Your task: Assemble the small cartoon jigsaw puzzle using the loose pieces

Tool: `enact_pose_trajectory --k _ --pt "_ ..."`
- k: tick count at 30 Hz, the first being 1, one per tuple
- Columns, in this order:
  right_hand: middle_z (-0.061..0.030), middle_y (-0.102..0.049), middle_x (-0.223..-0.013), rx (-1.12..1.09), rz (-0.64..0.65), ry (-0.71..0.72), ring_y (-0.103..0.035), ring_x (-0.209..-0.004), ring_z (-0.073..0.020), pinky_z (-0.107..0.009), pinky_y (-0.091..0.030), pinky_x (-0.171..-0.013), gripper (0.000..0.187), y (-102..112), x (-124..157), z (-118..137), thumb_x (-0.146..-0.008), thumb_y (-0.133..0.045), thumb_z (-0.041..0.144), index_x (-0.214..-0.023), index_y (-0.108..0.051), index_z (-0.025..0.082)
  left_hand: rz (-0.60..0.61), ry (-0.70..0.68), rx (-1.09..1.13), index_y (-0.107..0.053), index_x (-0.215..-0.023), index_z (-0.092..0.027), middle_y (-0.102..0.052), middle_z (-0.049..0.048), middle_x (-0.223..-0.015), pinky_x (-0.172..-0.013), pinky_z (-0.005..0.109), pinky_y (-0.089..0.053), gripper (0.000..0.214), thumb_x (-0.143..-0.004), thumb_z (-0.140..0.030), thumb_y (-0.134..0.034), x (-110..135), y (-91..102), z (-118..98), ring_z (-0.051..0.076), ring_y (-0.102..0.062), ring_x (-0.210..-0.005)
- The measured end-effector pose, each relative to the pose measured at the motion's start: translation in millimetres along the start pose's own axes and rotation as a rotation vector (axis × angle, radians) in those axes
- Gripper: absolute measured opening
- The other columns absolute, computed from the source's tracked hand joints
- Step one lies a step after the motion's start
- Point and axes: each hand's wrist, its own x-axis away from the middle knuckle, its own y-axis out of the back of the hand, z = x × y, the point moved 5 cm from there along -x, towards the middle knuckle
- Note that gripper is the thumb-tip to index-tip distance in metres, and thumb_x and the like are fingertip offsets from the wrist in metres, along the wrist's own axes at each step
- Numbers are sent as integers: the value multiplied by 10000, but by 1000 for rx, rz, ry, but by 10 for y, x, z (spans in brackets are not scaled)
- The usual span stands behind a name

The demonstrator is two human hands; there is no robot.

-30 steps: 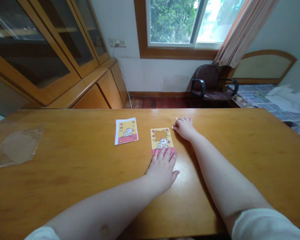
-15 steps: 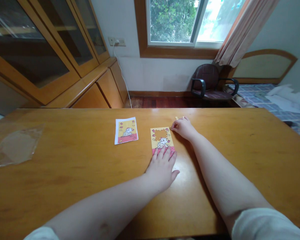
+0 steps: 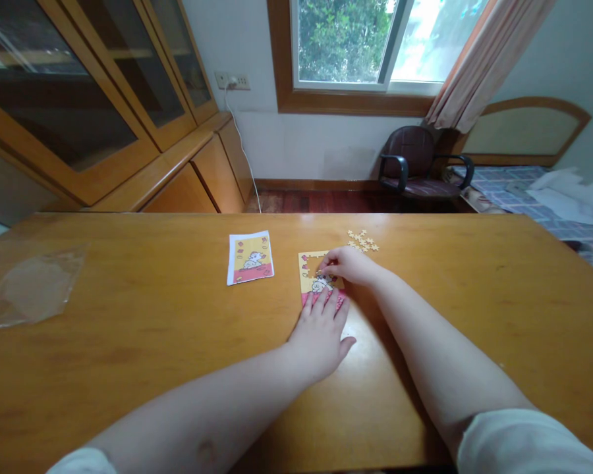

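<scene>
A small yellow and pink jigsaw puzzle (image 3: 305, 286) with a white cartoon animal lies on the table, a gap open in its upper middle. My left hand (image 3: 321, 336) rests flat on its lower pink part, fingers spread. Over the gap is my right hand (image 3: 348, 264), thumb and fingertips pinched together; whatever they hold is too small or hidden to make out. Just beyond that hand lies a loose cluster of yellow puzzle pieces (image 3: 363, 241). To the left, a picture card (image 3: 251, 259) shows the same design with a white border.
The wooden table (image 3: 153, 296) fills the foreground. A clear plastic bag (image 3: 34, 286) lies at its left side. Beyond the far edge stand a glass-fronted cabinet (image 3: 168, 158), a dark office chair (image 3: 412, 158) and a bed (image 3: 514, 181).
My right hand has moved left and nearer, from beside the puzzle's upper right corner to over the gap, uncovering the loose pieces. My left hand stays in place.
</scene>
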Motion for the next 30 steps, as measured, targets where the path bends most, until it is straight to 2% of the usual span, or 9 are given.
enact_pose_trajectory --k 12,22,30 --pt "0 -715 -777 57 -79 13 -610 -674 -110 -196 -422 -608 92 -176 2 133 -774 -636 221 -808 -715 189 0 8 -11 -327 -1438 -150 -338 153 -1484 -1122 526 -185 663 -899 -537 -345 -6 0 -7 351 -240 -1378" --pt "-28 -705 -841 181 -132 124 -616 -782 -137 -219 -439 -712 117 -181 -30 142 -791 -622 215 -832 -730 197 8 5 -23 -322 -1436 -147 -343 149 -1480 -1120 523 -176 668 -898 -543 -335 1 19 -12 344 -236 -1377" --pt "-37 -675 -827 211 -152 177 -602 -777 -133 -218 -438 -732 103 -173 -8 171 -786 -624 201 -807 -722 178 -3 7 -28 -322 -1436 -148 -343 147 -1478 -1120 523 -176 673 -893 -545 -353 -1 15 -16 351 -229 -1377"
